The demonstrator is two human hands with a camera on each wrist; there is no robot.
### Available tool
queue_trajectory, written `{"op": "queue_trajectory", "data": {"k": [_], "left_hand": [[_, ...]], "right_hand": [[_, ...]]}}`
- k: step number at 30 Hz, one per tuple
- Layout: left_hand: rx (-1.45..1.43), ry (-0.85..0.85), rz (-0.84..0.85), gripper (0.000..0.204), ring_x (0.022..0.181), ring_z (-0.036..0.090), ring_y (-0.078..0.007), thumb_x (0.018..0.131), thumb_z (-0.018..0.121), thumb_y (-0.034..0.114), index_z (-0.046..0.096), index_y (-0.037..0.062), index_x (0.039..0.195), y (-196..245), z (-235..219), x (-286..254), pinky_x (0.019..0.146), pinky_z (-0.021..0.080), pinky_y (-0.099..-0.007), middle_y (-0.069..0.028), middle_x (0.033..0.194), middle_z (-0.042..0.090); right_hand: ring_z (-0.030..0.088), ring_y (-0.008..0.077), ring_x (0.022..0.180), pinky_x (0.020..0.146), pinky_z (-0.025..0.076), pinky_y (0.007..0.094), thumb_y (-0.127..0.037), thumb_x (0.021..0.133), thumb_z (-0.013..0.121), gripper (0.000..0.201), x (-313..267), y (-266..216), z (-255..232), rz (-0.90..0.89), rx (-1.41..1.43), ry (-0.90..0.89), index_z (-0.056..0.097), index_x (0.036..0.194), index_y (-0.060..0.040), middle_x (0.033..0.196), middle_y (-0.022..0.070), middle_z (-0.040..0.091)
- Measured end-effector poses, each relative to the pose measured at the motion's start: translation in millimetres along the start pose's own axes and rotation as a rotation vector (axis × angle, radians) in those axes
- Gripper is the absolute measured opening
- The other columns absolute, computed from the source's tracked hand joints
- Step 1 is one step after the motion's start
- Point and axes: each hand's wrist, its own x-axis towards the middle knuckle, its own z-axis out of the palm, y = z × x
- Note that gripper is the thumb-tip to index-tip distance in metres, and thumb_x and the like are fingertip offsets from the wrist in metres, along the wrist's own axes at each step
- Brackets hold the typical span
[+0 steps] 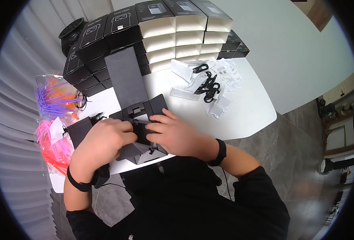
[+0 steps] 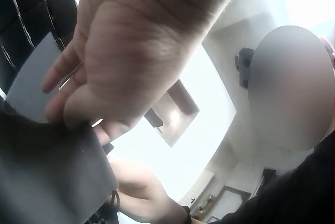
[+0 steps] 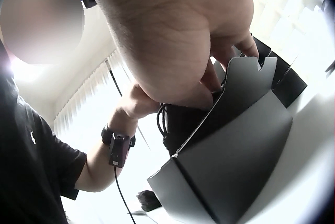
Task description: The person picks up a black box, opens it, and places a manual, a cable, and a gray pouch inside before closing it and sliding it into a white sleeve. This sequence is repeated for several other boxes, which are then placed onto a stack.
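An open black cardboard box stands at the table's front edge, its long lid tipped back toward the stacked boxes. My left hand pinches a dark flap at the box's left side. Over the right part of the opening lies my right hand, fingers extended and spread across the box. In the right wrist view, its thumb reaches inside the wall against a black drawstring pouch with a loop of cord. The fingers partly hide what lies inside. Left of the box is another black pouch.
Stacked black boxes line the table's back, several with white ends. Coiled black cables, folded papers and small clear bags lie at right. Bags of purple and orange sticks and pink strands sit at left.
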Motion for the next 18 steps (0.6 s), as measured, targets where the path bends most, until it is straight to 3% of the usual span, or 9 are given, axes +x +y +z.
{"op": "queue_trajectory", "data": {"k": [3, 6, 9, 11, 14, 18], "left_hand": [[0.002, -0.004, 0.020, 0.021, 0.081, 0.063, -0.0316, 0.062, 0.069, -0.004, 0.066, 0.0036, 0.081, 5.5, 1.5, -0.6, 0.071, 0.051, -0.0416, -0.0089, 0.089, 0.064], [0.039, 0.023, 0.015, 0.020, 0.081, 0.063, -0.0303, 0.064, 0.068, -0.002, 0.066, 0.0037, 0.083, 8.5, 5.9, -1.0, 0.071, 0.051, -0.0413, -0.0086, 0.090, 0.064], [0.062, 0.063, 0.013, 0.019, 0.082, 0.063, -0.0303, 0.065, 0.067, -0.001, 0.066, 0.0028, 0.084, 9.8, 10.6, -1.3, 0.072, 0.051, -0.0409, -0.0088, 0.091, 0.064], [0.057, 0.089, 0.013, 0.019, 0.083, 0.063, -0.0306, 0.066, 0.066, -0.001, 0.066, 0.0024, 0.085, 11.3, 13.1, -1.9, 0.073, 0.052, -0.0405, -0.0092, 0.092, 0.065], [0.042, 0.124, 0.016, 0.019, 0.085, 0.064, -0.0308, 0.067, 0.066, 0.000, 0.066, 0.0022, 0.086, 13.7, 15.7, -2.5, 0.074, 0.052, -0.0400, -0.0094, 0.093, 0.065], [0.014, 0.162, 0.019, 0.019, 0.086, 0.064, -0.0307, 0.069, 0.065, 0.002, 0.066, 0.0019, 0.087, 13.5, 18.6, -1.1, 0.075, 0.053, -0.0400, -0.0093, 0.095, 0.065]], "right_hand": [[0.049, 0.0317, 0.131, 0.114, 0.034, 0.0585, -0.006, 0.081, 0.062, 0.022, 0.0, 0.0, -1.4, 0.010, 0.032, -0.003, 0.069, 0.101, -0.0111, 0.125, 0.0104, 0.063], [0.052, 0.0312, 0.128, 0.112, 0.039, 0.0523, -0.004, 0.079, 0.064, 0.023, -2.3, 5.0, -6.1, -0.037, 0.111, 0.035, 0.070, 0.100, -0.0110, 0.124, 0.0105, 0.064], [0.060, 0.0294, 0.118, 0.103, 0.047, 0.0446, -0.002, 0.079, 0.064, 0.021, 1.0, 30.2, -40.7, -0.086, 0.171, 0.183, 0.071, 0.097, -0.0096, 0.113, 0.0088, 0.068], [0.067, 0.0293, 0.100, 0.089, 0.054, 0.0395, -0.001, 0.079, 0.064, 0.020, -5.4, 62.9, -75.9, 0.028, 0.217, 0.319, 0.072, 0.095, -0.0087, 0.100, 0.0075, 0.071], [0.068, 0.0318, 0.091, 0.080, 0.055, 0.0425, -0.001, 0.080, 0.064, 0.023, -10.5, 115.9, -130.2, 0.352, -0.189, 0.067, 0.074, 0.099, -0.0103, 0.098, 0.0100, 0.073], [0.068, 0.0328, 0.096, 0.082, 0.054, 0.0429, -0.002, 0.081, 0.066, 0.024, -36.7, 191.9, -122.7, 0.565, -0.305, -0.252, 0.076, 0.101, -0.0101, 0.104, 0.0116, 0.072]]}}
